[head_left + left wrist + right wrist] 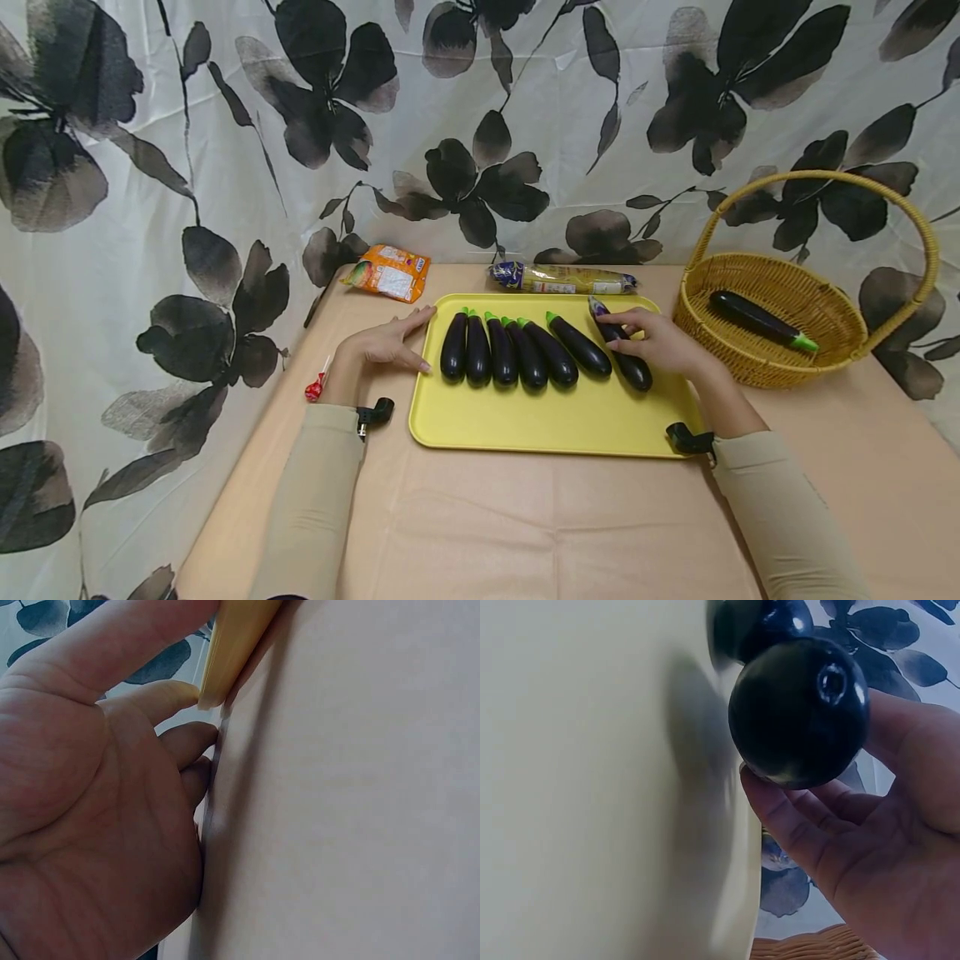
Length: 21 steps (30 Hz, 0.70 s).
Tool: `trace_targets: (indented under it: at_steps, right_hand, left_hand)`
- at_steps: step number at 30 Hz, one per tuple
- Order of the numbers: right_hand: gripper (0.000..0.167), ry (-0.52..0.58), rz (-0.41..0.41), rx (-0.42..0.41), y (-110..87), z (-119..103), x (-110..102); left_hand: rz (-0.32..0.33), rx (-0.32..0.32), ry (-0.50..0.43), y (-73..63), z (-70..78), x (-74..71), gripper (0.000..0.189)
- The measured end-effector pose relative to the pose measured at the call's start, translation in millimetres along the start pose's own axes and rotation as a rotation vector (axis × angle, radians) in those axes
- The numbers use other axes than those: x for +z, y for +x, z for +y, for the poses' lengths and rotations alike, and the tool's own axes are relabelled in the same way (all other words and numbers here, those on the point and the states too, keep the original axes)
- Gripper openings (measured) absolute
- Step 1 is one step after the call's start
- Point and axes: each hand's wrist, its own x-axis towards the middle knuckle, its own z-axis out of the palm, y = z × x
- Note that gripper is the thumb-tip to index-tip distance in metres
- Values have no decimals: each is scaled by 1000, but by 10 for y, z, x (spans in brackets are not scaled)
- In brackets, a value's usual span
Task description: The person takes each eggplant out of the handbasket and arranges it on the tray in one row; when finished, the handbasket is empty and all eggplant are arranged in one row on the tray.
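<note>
My right hand [656,340] grips a dark purple eggplant [633,371] over the right part of a yellow tray [517,421]. Fingers and thumb hold it from either side, and its rounded end faces the camera in the right wrist view [799,712]. Its top end looks pale purple, while green stems cap the several other eggplants [530,354] lying side by side on the tray. At the tray's left edge, my left hand [378,346] rests with fingers spread, thumb and index fingertip against the rim [244,645].
A wicker basket [772,367] with a tall handle stands right of the tray, one eggplant [761,318] inside. Behind the tray lie an orange packet [390,272] and a long yellow-and-blue package [566,279]. A small red-wrapped item [315,388] sits beside the left wrist.
</note>
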Motion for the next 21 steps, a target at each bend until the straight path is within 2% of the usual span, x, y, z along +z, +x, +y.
trace_targets:
  at_steps: [21]
  right_hand:
    - [43, 35, -52, 16, 26, 60, 73]
  left_hand:
    - [4, 7, 26, 10, -9, 6, 127]
